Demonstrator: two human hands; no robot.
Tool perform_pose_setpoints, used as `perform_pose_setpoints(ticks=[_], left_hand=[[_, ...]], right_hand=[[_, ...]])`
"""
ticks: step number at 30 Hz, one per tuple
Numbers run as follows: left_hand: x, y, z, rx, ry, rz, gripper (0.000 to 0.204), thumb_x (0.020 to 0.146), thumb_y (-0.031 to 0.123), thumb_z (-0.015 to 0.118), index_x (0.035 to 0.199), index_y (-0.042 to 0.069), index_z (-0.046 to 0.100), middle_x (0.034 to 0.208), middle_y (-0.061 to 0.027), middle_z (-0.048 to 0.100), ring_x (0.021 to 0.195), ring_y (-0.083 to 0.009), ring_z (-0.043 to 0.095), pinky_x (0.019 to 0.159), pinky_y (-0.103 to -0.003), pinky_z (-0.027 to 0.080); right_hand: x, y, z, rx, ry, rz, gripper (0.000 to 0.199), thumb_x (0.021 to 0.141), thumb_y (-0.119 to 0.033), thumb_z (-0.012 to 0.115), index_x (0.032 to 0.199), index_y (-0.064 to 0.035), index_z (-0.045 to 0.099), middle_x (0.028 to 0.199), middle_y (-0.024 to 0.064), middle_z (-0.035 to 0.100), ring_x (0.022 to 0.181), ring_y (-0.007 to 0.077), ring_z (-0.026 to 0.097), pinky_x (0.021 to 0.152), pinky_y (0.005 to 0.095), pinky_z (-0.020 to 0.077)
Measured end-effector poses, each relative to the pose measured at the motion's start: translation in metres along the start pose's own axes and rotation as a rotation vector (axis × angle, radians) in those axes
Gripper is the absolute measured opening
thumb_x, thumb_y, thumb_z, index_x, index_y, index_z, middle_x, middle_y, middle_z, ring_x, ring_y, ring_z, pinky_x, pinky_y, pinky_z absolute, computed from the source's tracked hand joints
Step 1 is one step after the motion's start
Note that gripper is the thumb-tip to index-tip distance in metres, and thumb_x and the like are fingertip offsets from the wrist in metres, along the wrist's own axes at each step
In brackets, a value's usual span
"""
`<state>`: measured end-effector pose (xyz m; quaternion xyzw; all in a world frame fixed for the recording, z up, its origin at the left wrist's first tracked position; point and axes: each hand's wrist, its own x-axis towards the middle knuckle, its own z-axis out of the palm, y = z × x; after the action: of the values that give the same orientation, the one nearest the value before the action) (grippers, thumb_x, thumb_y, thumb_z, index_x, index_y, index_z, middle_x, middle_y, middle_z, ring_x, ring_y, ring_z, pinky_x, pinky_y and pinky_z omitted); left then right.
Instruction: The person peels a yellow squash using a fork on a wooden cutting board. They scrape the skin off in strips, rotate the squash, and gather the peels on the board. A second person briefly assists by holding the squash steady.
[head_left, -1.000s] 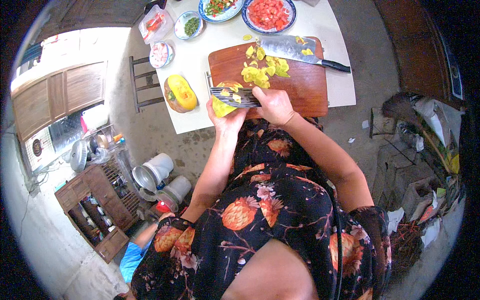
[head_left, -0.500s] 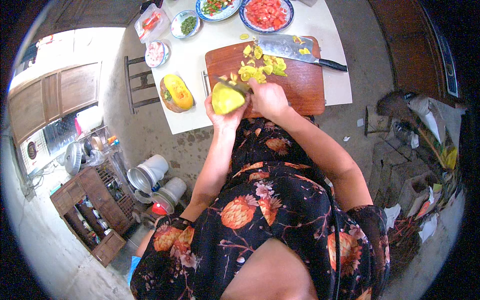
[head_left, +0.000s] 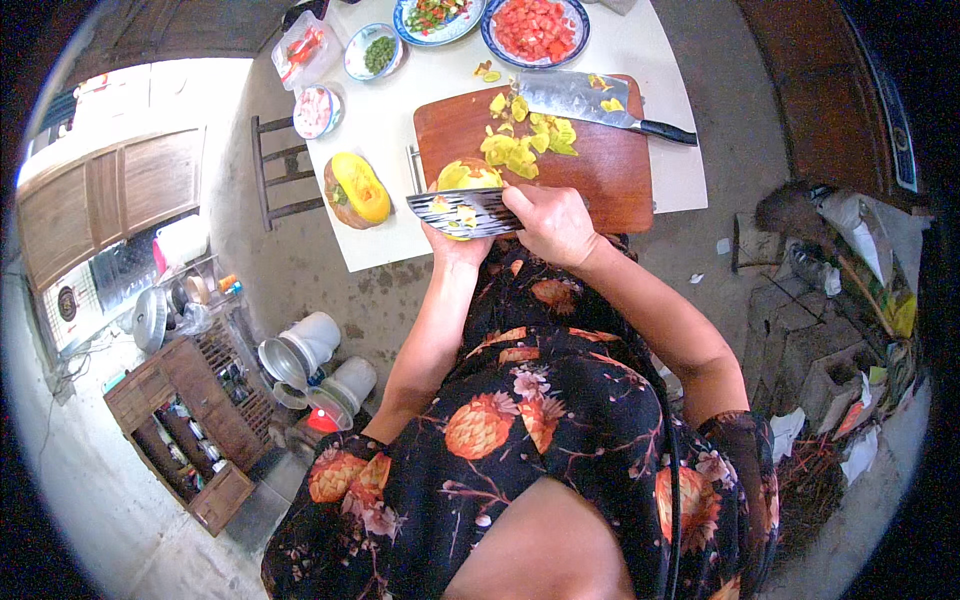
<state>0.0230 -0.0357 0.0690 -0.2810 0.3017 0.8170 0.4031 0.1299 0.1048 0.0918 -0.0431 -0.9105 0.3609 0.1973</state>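
R hand clamped on black-striped metal knife, L hand cupping part-peeled yellow squash pc by brown wooden board; yellow parings piled, some tan skin left, plus unpeeled yellow-orange squash half alongside.

Blown-out glare at upper left

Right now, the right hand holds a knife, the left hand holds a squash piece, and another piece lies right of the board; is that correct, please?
Not quite: the other piece lies left of the board, as the head view shows. The right hand does hold the knife, and the left hand the squash piece.
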Motion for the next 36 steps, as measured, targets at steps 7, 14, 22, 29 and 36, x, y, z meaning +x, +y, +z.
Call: perform_pose_setpoints(ticks=[7, 14, 22, 29, 36], left_hand=[[0.001, 0.003, -0.018, 0.037, -0.046, 0.025, 0.063, 0.084, 0.058, 0.048, 0.125, 0.011, 0.056, 0.125, -0.014, 0.059, 0.116, -0.0355, 0.054, 0.102, -0.057, 0.039], [0.003, 0.012, -0.018, 0.119, 0.005, 0.109, 0.056, 0.082, 0.047, 0.055, 0.127, 0.015, 0.054, 0.127, -0.0096, 0.058, 0.12, -0.0306, 0.052, 0.102, -0.057, 0.038], [-0.02, 0.004, 0.006, 0.365, -0.043, 0.187, 0.054, 0.08, 0.037, 0.06, 0.122, 0.003, 0.055, 0.112, -0.0152, 0.065, 0.098, -0.0302, 0.065, 0.086, -0.045, 0.055], [-0.011, 0.008, 0.006, 0.25, -0.059, 0.111, 0.056, 0.081, 0.04, 0.059, 0.123, 0.004, 0.054, 0.115, -0.014, 0.064, 0.103, -0.0313, 0.064, 0.09, -0.045, 0.053], [0.003, 0.014, -0.012, 0.112, -0.155, 0.061, 0.058, 0.09, 0.051, 0.047, 0.126, 0.006, 0.056, 0.123, -0.0148, 0.062, 0.111, -0.0322, 0.06, 0.098, -0.049, 0.048]], right_hand=[[-0.01, 0.016, 0.026, 0.055, -0.015, 0.091, 0.023, 0.071, -0.007, 0.062, 0.088, -0.0078, 0.047, 0.073, 0.0117, 0.059, 0.067, 0.0341, 0.063, 0.054, 0.0448, 0.0508], [-0.009, 0.022, 0.045, 0.021, -0.102, 0.24, 0.022, 0.075, -0.011, 0.061, 0.093, -0.0079, 0.047, 0.075, 0.0157, 0.064, 0.069, 0.0371, 0.065, 0.057, 0.0475, 0.0518], [-0.004, 0.038, 0.07, -0.012, -0.501, 0.699, 0.026, 0.082, -0.014, 0.056, 0.103, -0.0037, 0.067, 0.094, 0.0249, 0.068, 0.09, 0.038, 0.067, 0.079, 0.0476, 0.0547], [-0.001, 0.029, 0.036, 0.002, -0.116, 0.634, 0.019, 0.084, -0.017, 0.058, 0.093, -0.0017, 0.052, 0.076, 0.0227, 0.065, 0.073, 0.0406, 0.065, 0.063, 0.0513, 0.0517], [0.001, -0.004, 0.014, -0.015, -0.01, 0.138, 0.015, 0.077, -0.009, 0.057, 0.089, -0.0067, 0.049, 0.071, 0.0125, 0.06, 0.063, 0.0336, 0.064, 0.053, 0.0452, 0.0512]])
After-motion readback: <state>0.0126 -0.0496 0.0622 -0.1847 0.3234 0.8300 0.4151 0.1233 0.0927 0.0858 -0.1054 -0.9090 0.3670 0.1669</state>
